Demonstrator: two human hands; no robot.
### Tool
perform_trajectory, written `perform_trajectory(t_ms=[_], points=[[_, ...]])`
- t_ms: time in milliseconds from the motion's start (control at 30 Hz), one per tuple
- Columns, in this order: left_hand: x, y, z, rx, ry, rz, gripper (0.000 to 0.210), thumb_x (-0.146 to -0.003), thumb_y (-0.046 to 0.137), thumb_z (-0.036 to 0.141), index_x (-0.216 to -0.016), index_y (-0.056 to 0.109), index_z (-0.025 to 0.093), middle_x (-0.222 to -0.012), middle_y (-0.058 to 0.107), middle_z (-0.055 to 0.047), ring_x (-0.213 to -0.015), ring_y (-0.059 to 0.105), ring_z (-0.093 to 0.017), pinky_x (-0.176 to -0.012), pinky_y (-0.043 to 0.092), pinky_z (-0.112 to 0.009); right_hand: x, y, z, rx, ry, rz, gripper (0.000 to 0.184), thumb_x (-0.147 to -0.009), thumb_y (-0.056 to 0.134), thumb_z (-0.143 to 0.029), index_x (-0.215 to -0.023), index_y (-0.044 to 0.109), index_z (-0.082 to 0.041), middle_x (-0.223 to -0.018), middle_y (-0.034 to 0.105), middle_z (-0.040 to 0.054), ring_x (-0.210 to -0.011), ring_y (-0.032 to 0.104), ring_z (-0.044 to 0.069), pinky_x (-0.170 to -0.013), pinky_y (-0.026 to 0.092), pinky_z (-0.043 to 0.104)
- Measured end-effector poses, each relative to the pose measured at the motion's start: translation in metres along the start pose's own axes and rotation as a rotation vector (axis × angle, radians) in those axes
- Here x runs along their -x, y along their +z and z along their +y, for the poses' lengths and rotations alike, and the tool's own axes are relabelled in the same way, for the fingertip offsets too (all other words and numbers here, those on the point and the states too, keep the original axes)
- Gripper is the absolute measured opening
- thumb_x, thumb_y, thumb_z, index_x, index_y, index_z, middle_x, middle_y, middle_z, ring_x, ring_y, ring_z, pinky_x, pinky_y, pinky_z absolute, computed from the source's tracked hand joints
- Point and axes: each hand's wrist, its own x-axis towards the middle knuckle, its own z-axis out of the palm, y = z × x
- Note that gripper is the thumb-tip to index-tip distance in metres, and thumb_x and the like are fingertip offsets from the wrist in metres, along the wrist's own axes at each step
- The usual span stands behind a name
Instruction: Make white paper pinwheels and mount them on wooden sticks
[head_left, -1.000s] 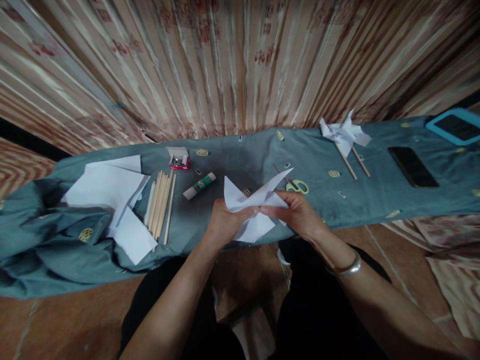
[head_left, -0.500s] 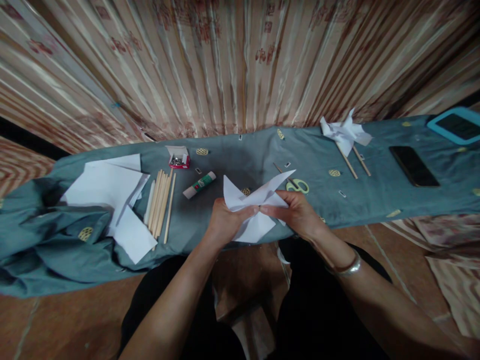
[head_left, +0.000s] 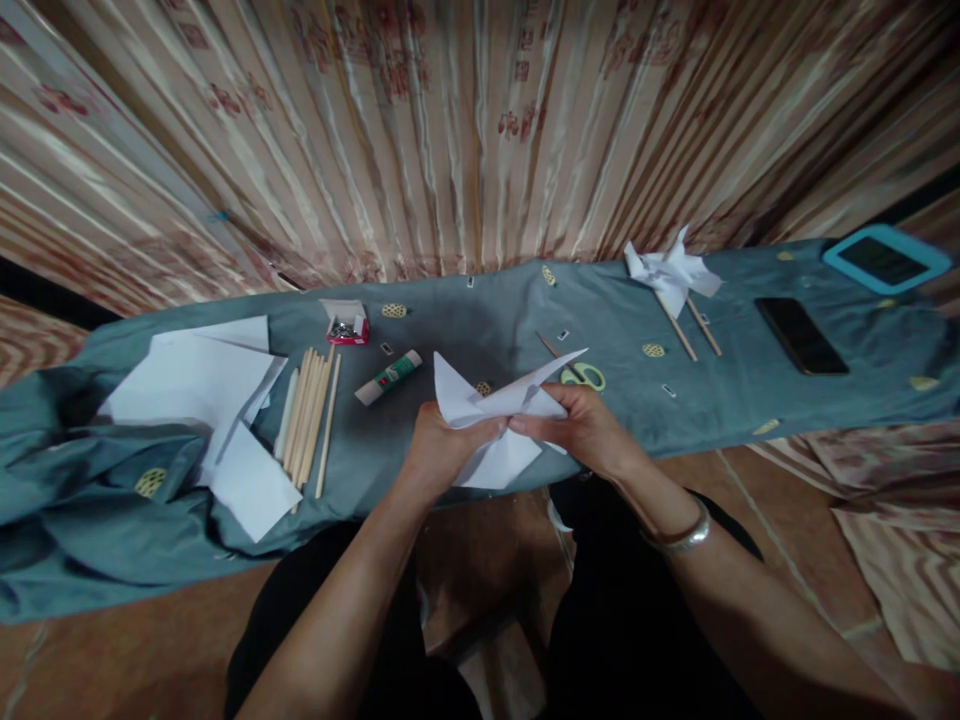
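Near the table's front edge, a white paper pinwheel [head_left: 501, 464] with pointed blades is held between my two hands. My left hand [head_left: 444, 445] grips it from the left, its thumb pressed near the centre. From the right, my right hand [head_left: 589, 425] pinches it, and the two thumbs nearly meet at the middle. The fingers beneath the paper are hidden. Just behind my right hand lie scissors [head_left: 592, 377] with pale green handles, partly covered by a blade of the pinwheel. A glue stick [head_left: 388, 377] lies to the left, apart from my left hand.
Wooden sticks [head_left: 306, 415] lie left of the glue stick, beside white paper sheets [head_left: 195, 375]. A small open box [head_left: 347, 325] holds metal pins. Finished pinwheels on sticks [head_left: 673, 275], a black phone [head_left: 801, 335] and a blue-framed tablet [head_left: 885, 258] lie at right on the cloth-covered table [head_left: 480, 310].
The view has shifted slightly, so everything on the table sits a little further left. Both hands keep hold of the pinwheel, with the thumbs still at its centre.
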Motion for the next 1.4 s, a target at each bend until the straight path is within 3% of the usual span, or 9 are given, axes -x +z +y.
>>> perform_trajectory(t_ms=[200, 367, 600, 933, 1400], points=[[0.0038, 0.0009, -0.0005, -0.026, -0.02, -0.01, 0.023, -0.051, 0.084, 0.026, -0.063, 0.07, 0.012, -0.061, 0.068, 0.0, -0.056, 0.059, -0.013, -0.054, 0.046, -0.022, 0.0003, -0.003, 0.0003, 0.035, -0.009, -0.005, 0.03, -0.053, 0.09, -0.037, -0.066, 0.072, -0.018, -0.065, 0.069, -0.0021, -0.058, 0.056, 0.011, -0.056, 0.046, 0.023], [0.0026, 0.0016, 0.0009, -0.007, -0.008, -0.025, 0.026, -0.053, 0.083, 0.025, -0.072, 0.073, 0.012, -0.066, 0.072, -0.001, -0.061, 0.064, -0.015, -0.059, 0.051, -0.023, -0.0002, -0.0046, 0.0035, 0.092, -0.07, -0.015, 0.032, -0.06, 0.086, -0.043, -0.079, 0.076, -0.019, -0.073, 0.073, -0.0002, -0.065, 0.062, 0.014, -0.062, 0.053, 0.026], [0.0023, 0.0025, 0.0016, -0.015, -0.002, -0.037, 0.021, -0.052, 0.08, 0.024, -0.068, 0.074, 0.013, -0.062, 0.071, 0.0, -0.059, 0.064, -0.016, -0.058, 0.051, -0.024, -0.0019, -0.0046, 0.0095, 0.209, -0.139, 0.007, 0.03, -0.069, 0.08, -0.045, -0.085, 0.075, -0.019, -0.074, 0.072, 0.0007, -0.063, 0.061, 0.014, -0.058, 0.052, 0.026], [0.0019, 0.0011, 0.0035, 0.036, -0.022, -0.021, 0.026, -0.049, 0.082, 0.026, -0.069, 0.075, 0.012, -0.065, 0.072, -0.002, -0.06, 0.064, -0.016, -0.058, 0.051, -0.025, 0.0, 0.0, 0.0071, 0.211, -0.209, 0.126, 0.029, -0.069, 0.078, -0.046, -0.082, 0.074, -0.02, -0.07, 0.068, -0.0003, -0.059, 0.057, 0.013, -0.053, 0.047, 0.025], [0.0022, -0.0006, -0.0004, 0.041, -0.003, -0.042, 0.022, -0.052, 0.08, 0.028, -0.065, 0.073, 0.012, -0.062, 0.069, -0.001, -0.057, 0.06, -0.015, -0.054, 0.048, -0.024, 0.0011, 0.0038, 0.0028, 0.08, -0.142, 0.067, 0.034, -0.063, 0.083, -0.047, -0.082, 0.074, -0.02, -0.074, 0.072, 0.0006, -0.061, 0.061, 0.014, -0.057, 0.052, 0.026]])
